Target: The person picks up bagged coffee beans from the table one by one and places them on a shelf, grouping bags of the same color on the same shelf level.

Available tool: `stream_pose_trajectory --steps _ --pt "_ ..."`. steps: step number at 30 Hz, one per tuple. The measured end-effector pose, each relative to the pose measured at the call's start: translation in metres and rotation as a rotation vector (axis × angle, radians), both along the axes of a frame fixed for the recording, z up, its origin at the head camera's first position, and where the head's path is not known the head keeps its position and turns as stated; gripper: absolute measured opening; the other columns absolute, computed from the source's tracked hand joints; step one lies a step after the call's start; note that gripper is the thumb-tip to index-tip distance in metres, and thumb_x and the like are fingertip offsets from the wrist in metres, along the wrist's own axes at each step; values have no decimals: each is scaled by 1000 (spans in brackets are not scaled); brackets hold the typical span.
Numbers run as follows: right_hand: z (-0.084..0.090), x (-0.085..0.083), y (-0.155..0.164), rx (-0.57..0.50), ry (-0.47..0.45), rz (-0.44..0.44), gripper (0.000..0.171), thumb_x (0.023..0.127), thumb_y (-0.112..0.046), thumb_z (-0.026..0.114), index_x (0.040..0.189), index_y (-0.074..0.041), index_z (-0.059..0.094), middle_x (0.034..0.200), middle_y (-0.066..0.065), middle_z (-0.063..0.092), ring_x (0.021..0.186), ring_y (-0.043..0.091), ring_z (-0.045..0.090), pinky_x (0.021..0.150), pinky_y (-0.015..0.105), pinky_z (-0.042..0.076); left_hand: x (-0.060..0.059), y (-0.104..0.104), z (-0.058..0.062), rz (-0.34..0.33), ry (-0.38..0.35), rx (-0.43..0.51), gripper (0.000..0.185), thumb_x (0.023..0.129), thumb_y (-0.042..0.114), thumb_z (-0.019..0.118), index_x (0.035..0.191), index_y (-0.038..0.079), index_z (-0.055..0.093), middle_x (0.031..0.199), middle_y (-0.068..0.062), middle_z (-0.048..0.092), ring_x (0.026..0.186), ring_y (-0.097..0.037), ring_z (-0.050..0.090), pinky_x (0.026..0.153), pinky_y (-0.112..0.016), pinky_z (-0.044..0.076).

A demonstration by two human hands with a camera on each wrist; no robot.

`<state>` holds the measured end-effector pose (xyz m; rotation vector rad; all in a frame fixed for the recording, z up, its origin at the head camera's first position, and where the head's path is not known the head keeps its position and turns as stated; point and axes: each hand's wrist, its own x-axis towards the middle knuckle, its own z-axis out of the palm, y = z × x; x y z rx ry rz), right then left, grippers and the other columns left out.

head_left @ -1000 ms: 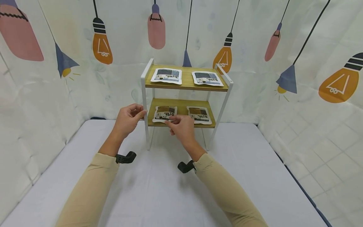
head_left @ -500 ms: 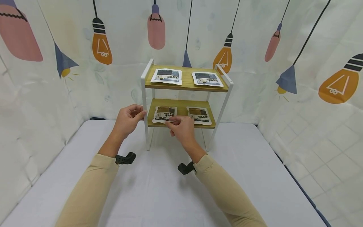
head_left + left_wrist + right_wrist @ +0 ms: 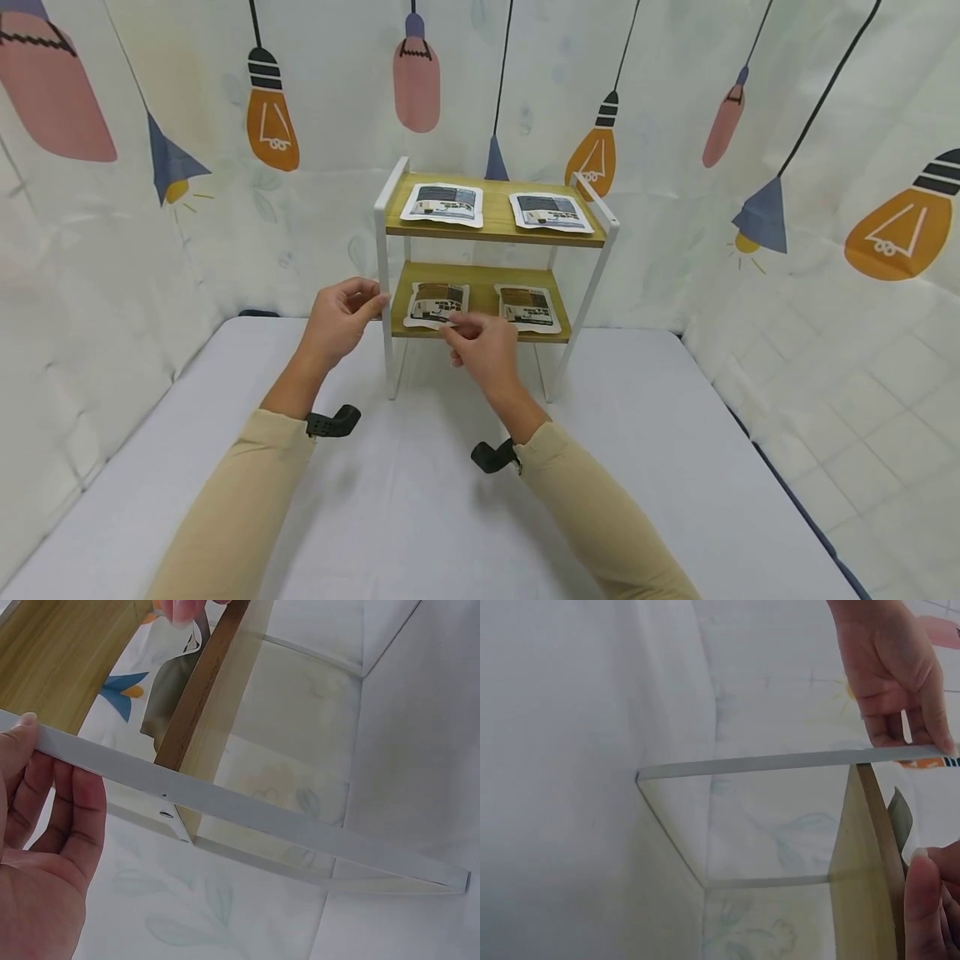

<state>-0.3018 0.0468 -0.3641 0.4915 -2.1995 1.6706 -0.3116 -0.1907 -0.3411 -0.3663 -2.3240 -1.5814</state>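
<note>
Right hand drawn back a little, pouch corner pinched at the lower shelf's front edge.

Your left hand (image 3: 339,317) stays curled round the white front-left post (image 3: 384,275) of the rack, same as a second ago. Your right hand (image 3: 480,346) has slid back toward you and now pinches the front edge of the brown pouch (image 3: 437,303), so I judge the pouch is starting to come off. Pouch: flat, white-bordered, brown label, lying at the lower shelf's (image 3: 480,280) front-left corner. Second brown pouch (image 3: 527,308) lies to its right, apart. Two blue-labelled pouches (image 3: 443,202) lie flat on the top shelf.
</note>
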Motion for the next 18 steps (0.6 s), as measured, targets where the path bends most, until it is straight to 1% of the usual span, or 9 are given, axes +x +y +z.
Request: stream_pose_trajectory --steps 3,6,9,12,14,18 --pt "-4 5 1 -33 33 4 20 88 -16 82 104 -4 80 78 14 77 49 17 66 53 30 59 1 0 -2 -2 3 -8 35 101 34 67 114 2 68 104 -2 68 94 -8 69 90 -20 56" --pt "-8 11 4 -77 60 27 20 88 -17 82 104 -5 80 79 15 77 49 19 66 52 31 59 4 0 -2 5 14 -16 36 101 35 65 115 2 68 107 -5 68 94 -9 67 89 -17 56" --pt "-10 19 9 -101 91 58 19 88 -17 82 103 -5 81 77 15 76 49 19 65 52 32 59 6 1 -4 27 42 -24 36 101 35 65 116 2 68 109 -9 69 93 -11 67 86 -14 55" --pt "-10 27 17 -79 120 73 18 89 -17 82 102 -6 80 75 12 75 50 17 65 52 33 59 8 2 -7 57 85 -38 35 102 33 65 116 1 68 107 -14 70 91 -16 68 82 -13 56" --pt "-11 33 25 -55 120 81 19 89 -18 82 103 -5 80 75 11 75 51 16 65 53 32 59 10 2 -12 75 110 -49 33 101 30 65 115 1 68 105 -16 70 89 -20 69 80 -12 55" --pt "-12 43 46 -18 113 88 21 89 -19 82 107 -7 80 78 10 75 55 16 66 56 31 61 18 0 -24 140 153 -109 26 101 25 67 114 3 70 105 -13 72 91 -16 67 80 -7 50"
